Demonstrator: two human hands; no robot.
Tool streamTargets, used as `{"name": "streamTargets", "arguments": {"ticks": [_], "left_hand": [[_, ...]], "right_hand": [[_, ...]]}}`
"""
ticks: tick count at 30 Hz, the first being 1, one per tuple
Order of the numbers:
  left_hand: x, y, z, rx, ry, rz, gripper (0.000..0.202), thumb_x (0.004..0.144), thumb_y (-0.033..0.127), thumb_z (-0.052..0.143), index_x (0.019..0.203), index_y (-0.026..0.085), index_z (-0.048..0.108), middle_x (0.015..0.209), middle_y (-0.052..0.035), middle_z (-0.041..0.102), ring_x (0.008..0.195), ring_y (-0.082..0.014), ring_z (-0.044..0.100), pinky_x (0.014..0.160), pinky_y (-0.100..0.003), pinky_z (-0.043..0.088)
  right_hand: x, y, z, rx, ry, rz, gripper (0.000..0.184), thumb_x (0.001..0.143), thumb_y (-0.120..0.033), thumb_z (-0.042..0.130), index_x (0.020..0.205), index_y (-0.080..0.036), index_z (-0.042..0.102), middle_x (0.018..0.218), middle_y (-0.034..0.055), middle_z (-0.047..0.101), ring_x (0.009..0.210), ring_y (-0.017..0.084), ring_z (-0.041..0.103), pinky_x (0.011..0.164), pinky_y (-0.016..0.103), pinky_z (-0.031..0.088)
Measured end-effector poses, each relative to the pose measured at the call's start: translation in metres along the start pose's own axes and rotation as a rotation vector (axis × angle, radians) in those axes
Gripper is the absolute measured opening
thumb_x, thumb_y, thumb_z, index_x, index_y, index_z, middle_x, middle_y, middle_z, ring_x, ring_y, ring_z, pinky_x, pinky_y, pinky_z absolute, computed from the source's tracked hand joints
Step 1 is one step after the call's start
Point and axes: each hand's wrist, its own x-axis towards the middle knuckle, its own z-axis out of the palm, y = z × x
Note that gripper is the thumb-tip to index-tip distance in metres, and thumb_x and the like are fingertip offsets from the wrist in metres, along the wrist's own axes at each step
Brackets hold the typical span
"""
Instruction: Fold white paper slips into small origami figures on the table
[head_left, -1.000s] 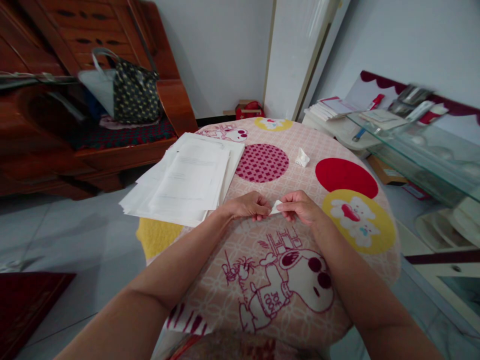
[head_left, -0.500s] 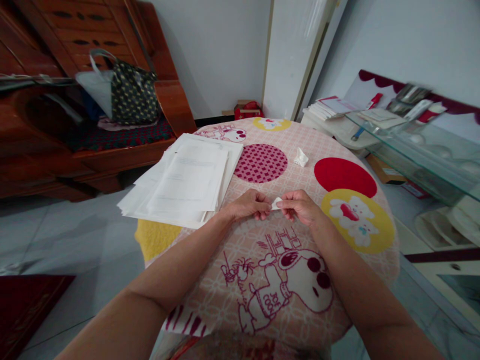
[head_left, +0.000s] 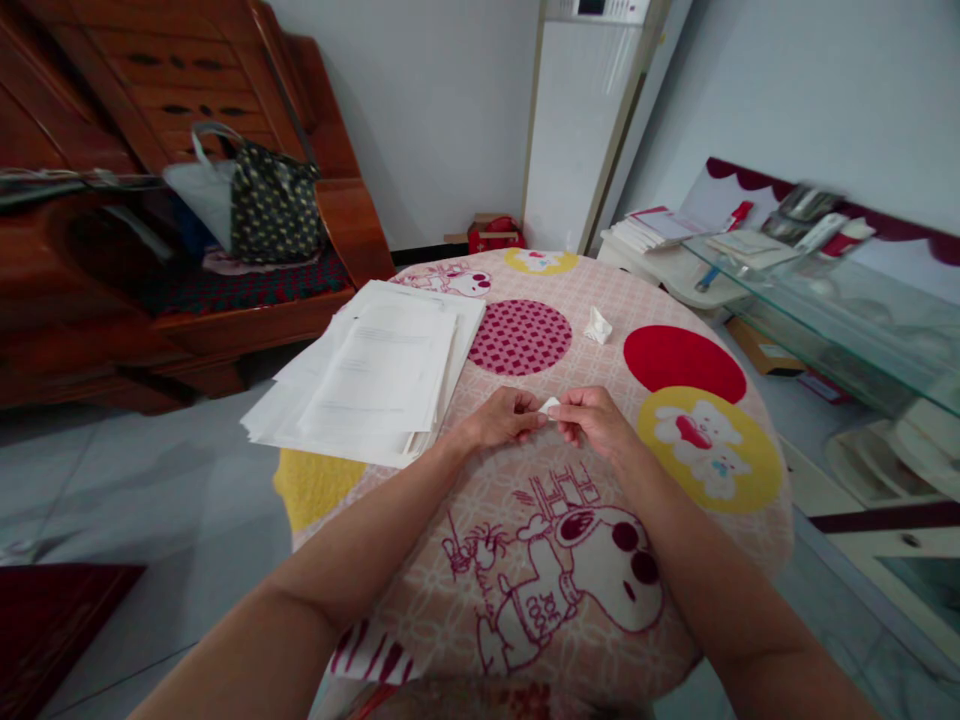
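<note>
A small folded piece of white paper (head_left: pixel 550 405) is pinched between both hands above the round table (head_left: pixel 525 620), which wears a pink cartoon-print cloth. My left hand (head_left: pixel 506 418) grips its left end with curled fingers. My right hand (head_left: pixel 592 418) grips its right end, fingers closed. Most of the paper is hidden by the fingertips. Another small folded white paper (head_left: pixel 598 326) lies farther back on the cloth, apart from both hands.
A thick stack of white sheets (head_left: pixel 375 375) overhangs the table's left edge. A wooden bench (head_left: pixel 225 300) with a patterned bag (head_left: pixel 270 205) stands at the left. A glass shelf (head_left: pixel 847 310) with books and clutter runs along the right. A white cabinet (head_left: pixel 577 130) stands behind.
The hands have drawn slightly closer together, so less of the small paper shows. The view has tilted a little, shifting the table down in the frame.
</note>
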Motion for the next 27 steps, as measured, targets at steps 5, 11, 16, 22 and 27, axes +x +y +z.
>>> {"name": "streamTargets", "arguments": {"ticks": [5, 11, 16, 22, 27], "left_hand": [[-0.002, 0.000, -0.001, 0.052, 0.009, 0.104, 0.033, 0.085, 0.037, 0.067, 0.064, 0.014, 0.056, 0.051, 0.0053, 0.050, 0.044, -0.0047, 0.043, 0.045, -0.018, 0.032], [-0.003, -0.001, 0.000, 0.014, -0.045, 0.099, 0.044, 0.085, 0.056, 0.065, 0.072, 0.014, 0.060, 0.058, 0.0018, 0.056, 0.046, -0.0068, 0.050, 0.044, -0.019, 0.036], [-0.003, 0.003, 0.003, 0.062, 0.021, 0.122, 0.048, 0.084, 0.058, 0.065, 0.065, 0.015, 0.056, 0.054, 0.0043, 0.049, 0.045, -0.0054, 0.041, 0.045, -0.019, 0.031], [-0.005, 0.005, -0.002, 0.100, 0.012, 0.139, 0.041, 0.086, 0.047, 0.065, 0.061, 0.017, 0.052, 0.051, 0.0058, 0.044, 0.046, -0.0058, 0.034, 0.047, -0.021, 0.024], [-0.004, 0.000, -0.012, 0.373, 0.149, 0.162, 0.025, 0.078, 0.032, 0.071, 0.062, 0.016, 0.059, 0.057, 0.0039, 0.050, 0.057, -0.0087, 0.042, 0.054, -0.022, 0.028]], "right_hand": [[-0.003, -0.003, 0.002, 0.029, 0.014, -0.018, 0.028, 0.063, -0.038, 0.077, 0.055, -0.018, 0.059, 0.048, 0.0002, 0.060, 0.036, 0.008, 0.047, 0.032, 0.020, 0.033], [-0.001, 0.001, 0.004, 0.035, 0.006, -0.011, 0.026, 0.062, -0.037, 0.077, 0.055, -0.018, 0.061, 0.047, -0.0001, 0.060, 0.034, 0.008, 0.047, 0.031, 0.020, 0.034], [-0.002, 0.002, 0.002, 0.064, -0.063, -0.021, 0.031, 0.069, -0.046, 0.076, 0.062, -0.018, 0.065, 0.051, 0.0003, 0.062, 0.036, 0.009, 0.049, 0.034, 0.020, 0.038], [-0.004, 0.001, -0.002, -0.025, -0.087, -0.105, 0.030, 0.074, -0.046, 0.074, 0.063, -0.018, 0.067, 0.056, 0.0014, 0.064, 0.043, 0.011, 0.054, 0.041, 0.022, 0.042], [0.005, 0.010, -0.005, -0.388, -0.040, -0.307, 0.026, 0.080, -0.037, 0.070, 0.063, -0.019, 0.070, 0.058, 0.0008, 0.063, 0.056, 0.014, 0.057, 0.053, 0.025, 0.043]]}}
